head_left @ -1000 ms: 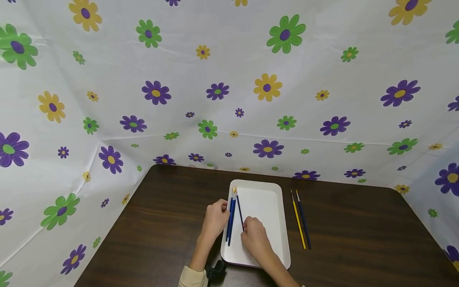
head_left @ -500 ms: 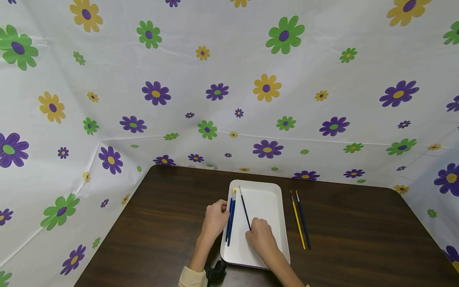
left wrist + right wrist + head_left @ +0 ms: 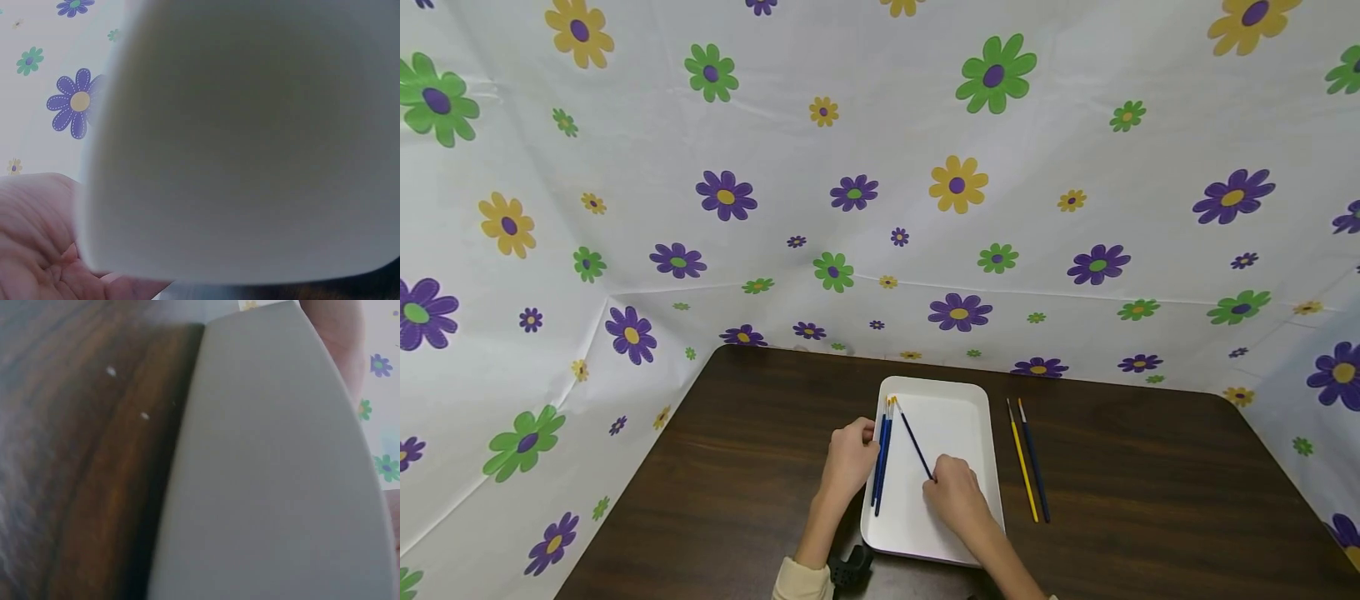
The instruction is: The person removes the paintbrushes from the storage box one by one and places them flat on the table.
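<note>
A white rectangular tray (image 3: 958,425) lies on the table. My left hand (image 3: 848,462) grips its left rim, fingers bent at the edge. Inside, along that left side, blue-handled paintbrushes (image 3: 882,467) lie close together, bristles away from me. My right hand (image 3: 957,493), over the tray's middle, pinches the handle of a thin dark-blue paintbrush (image 3: 915,440). This brush slants, its bristles near those of the others. In the left wrist view the blurred tray side (image 3: 244,162) covers most of the left hand (image 3: 37,237). The tray side (image 3: 262,456) also hides most of the right hand.
To the right of the tray, a yellow paintbrush (image 3: 1023,467) and a dark-blue paintbrush (image 3: 1035,462) lie side by side on the dark wooden table (image 3: 1150,483). A black strap device (image 3: 852,568) is at the left wrist. Flowered cloth (image 3: 880,150) hangs behind and beside the table.
My right hand has moved right with the brush's handle, so the brush slants more. Its bristles swung away from the other brushes, then back towards them. The left hand has stayed in place.
</note>
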